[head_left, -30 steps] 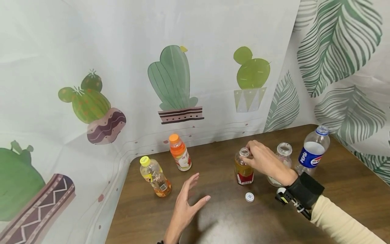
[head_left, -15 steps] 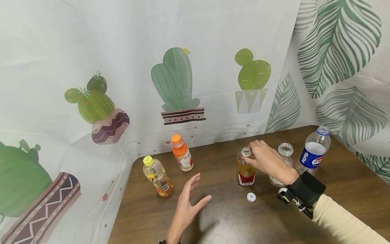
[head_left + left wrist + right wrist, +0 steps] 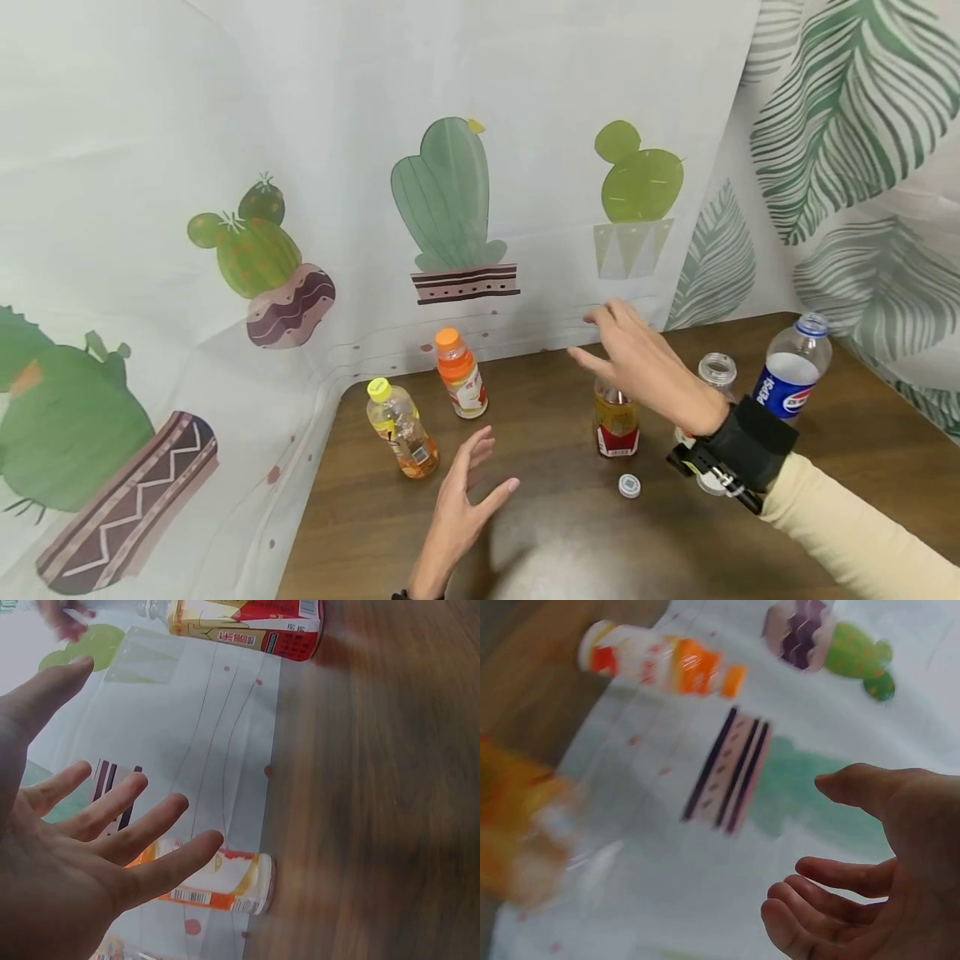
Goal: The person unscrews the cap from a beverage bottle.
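Note:
My right hand (image 3: 609, 346) hovers open with spread fingers just above a capless bottle with a red label and amber liquid (image 3: 617, 423), not touching it. In the right wrist view the hand (image 3: 855, 896) is empty and the bottle below it (image 3: 521, 825) is blurred. A small white cap (image 3: 629, 486) lies on the table in front of that bottle. My left hand (image 3: 476, 479) is open over the wooden table (image 3: 570, 550), fingers straight, holding nothing. The left wrist view shows its spread fingers (image 3: 142, 840) near the orange bottle (image 3: 217, 881).
An orange-capped bottle (image 3: 461, 377) and a yellow-capped bottle (image 3: 401, 429) stand at the back left. A clear capless bottle (image 3: 714, 372) and a Pepsi bottle (image 3: 791, 368) stand to the right. A cactus-print curtain (image 3: 450, 208) hangs close behind the table.
My right hand has let go of the red-label bottle's neck and risen above it, fingers spreading. The left hand has stayed in place.

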Action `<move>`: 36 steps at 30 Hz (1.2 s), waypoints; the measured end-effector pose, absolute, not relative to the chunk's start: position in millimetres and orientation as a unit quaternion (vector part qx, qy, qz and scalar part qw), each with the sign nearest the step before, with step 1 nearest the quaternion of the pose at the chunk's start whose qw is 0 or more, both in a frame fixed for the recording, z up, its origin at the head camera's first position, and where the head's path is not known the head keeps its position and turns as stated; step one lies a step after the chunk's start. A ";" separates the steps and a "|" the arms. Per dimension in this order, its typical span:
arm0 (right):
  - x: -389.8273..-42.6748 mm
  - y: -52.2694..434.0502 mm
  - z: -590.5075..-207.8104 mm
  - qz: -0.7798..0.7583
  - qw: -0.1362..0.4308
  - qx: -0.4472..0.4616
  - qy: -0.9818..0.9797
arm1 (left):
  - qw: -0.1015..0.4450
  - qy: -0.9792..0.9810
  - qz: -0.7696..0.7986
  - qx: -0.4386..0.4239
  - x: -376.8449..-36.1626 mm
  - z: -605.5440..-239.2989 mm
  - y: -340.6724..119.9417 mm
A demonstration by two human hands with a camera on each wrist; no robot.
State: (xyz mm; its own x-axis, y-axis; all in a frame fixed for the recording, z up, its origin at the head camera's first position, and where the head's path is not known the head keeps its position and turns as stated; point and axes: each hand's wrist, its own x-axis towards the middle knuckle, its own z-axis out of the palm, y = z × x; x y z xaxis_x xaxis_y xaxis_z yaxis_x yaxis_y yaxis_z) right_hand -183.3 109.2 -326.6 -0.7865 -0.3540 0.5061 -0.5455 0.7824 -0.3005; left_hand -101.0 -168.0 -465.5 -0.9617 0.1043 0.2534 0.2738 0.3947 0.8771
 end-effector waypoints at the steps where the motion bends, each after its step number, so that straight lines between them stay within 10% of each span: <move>1: -184.7 102.1 -321.0 0.219 0.219 0.256 -0.916 | 0.080 -0.832 -0.538 -0.112 -100.4 -465.4 -169.5; 17: -232.7 -15.1 -292.2 0.116 0.146 0.361 -0.914 | 0.091 -0.823 -0.553 -0.092 -89.4 -466.6 -190.1; 36: -283.6 -69.9 -335.2 0.093 0.047 0.280 -0.955 | 0.090 -0.821 -0.558 -0.081 -91.1 -470.7 -195.6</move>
